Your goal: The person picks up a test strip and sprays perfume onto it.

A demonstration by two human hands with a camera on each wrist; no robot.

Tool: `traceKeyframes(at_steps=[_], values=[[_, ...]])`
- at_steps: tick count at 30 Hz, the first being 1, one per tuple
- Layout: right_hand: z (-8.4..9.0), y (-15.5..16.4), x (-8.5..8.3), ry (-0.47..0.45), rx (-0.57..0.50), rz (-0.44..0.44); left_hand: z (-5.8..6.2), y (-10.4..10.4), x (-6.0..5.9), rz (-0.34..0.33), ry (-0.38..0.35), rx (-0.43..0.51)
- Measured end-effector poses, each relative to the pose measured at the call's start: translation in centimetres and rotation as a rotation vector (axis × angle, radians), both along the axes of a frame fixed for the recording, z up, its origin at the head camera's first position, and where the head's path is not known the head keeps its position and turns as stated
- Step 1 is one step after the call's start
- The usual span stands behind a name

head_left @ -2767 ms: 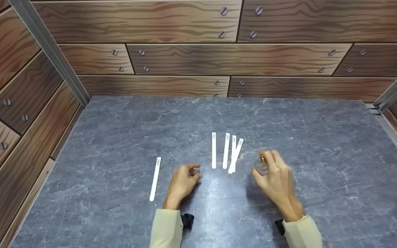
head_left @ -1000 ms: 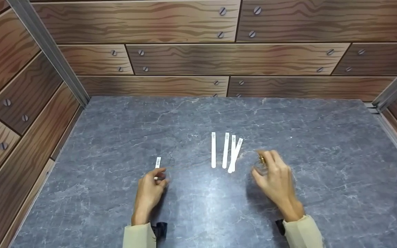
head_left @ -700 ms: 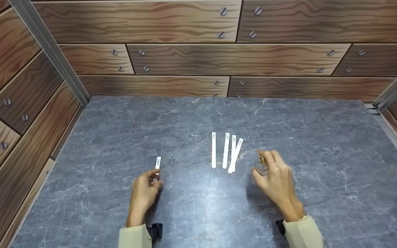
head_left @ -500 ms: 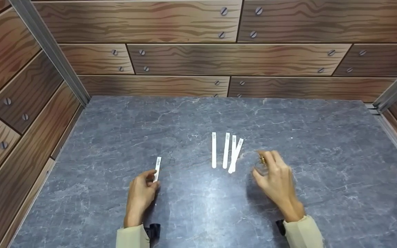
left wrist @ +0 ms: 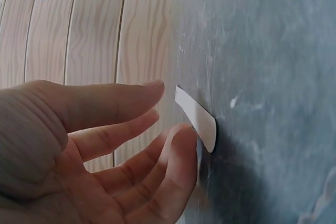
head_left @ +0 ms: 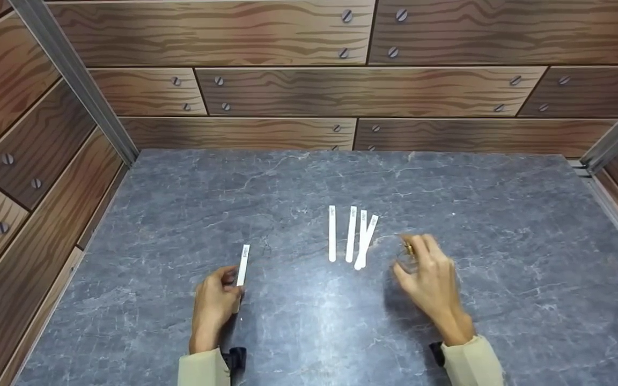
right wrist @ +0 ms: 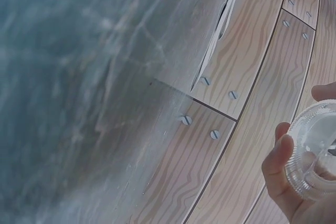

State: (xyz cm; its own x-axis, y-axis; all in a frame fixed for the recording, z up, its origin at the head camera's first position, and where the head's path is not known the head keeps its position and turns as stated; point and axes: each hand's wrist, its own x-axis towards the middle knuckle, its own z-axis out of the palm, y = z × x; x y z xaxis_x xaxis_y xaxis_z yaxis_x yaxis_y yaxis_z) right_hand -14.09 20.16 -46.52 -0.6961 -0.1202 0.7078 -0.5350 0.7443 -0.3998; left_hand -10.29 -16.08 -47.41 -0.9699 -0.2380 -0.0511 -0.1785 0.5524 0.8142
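Observation:
A single white paper strip [head_left: 243, 264] lies on the grey stone table [head_left: 180, 203], left of centre. My left hand [head_left: 214, 301] is at its near end. In the left wrist view the fingers [left wrist: 178, 142] are loosely extended, and one fingertip touches the strip [left wrist: 197, 119] without pinching it. Several more white strips [head_left: 352, 235] lie side by side at the table's centre. To their right, my right hand [head_left: 431, 279] grips a small clear glass bottle [head_left: 406, 256] with a gold top. The right wrist view shows the bottle's round glass base [right wrist: 316, 150] between the fingers [right wrist: 281, 174].
Wood-patterned panels [head_left: 341, 91] with screw heads wall the table at the back and on both sides. Metal corner rails stand at the left [head_left: 73, 80] and the right [head_left: 617, 136].
My left hand crossed from the table's centre to the single strip, then drew back toward me along it, uncovering more of it. The right hand and bottle stayed put.

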Motion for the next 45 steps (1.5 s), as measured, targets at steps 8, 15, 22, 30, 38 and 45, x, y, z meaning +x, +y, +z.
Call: traceKeyframes(at_steps=[8,15,22,30,38,45], values=[[0.1,-0.1,0.1,0.012,-0.002,-0.006,0.0,0.1,-0.1,0.030,-0.032,-0.031],[0.0,-0.1,0.0,0.028,-0.008,-0.003,0.1,0.5,-0.1,0.050,-0.014,-0.136],[0.0,0.0,0.1,-0.002,0.007,-0.009,0.2,1.1,-0.4,0.055,-0.023,-0.222],[0.0,-0.1,0.1,-0.005,0.011,-0.008,0.1,0.8,-0.8,0.063,-0.018,-0.252],[0.0,-0.1,0.0,0.009,0.004,-0.003,-0.1,0.9,-0.6,0.043,0.000,-0.217],[0.0,-0.1,0.0,0.018,0.004,0.000,-0.6,1.2,-0.4,0.016,0.114,-0.264]])
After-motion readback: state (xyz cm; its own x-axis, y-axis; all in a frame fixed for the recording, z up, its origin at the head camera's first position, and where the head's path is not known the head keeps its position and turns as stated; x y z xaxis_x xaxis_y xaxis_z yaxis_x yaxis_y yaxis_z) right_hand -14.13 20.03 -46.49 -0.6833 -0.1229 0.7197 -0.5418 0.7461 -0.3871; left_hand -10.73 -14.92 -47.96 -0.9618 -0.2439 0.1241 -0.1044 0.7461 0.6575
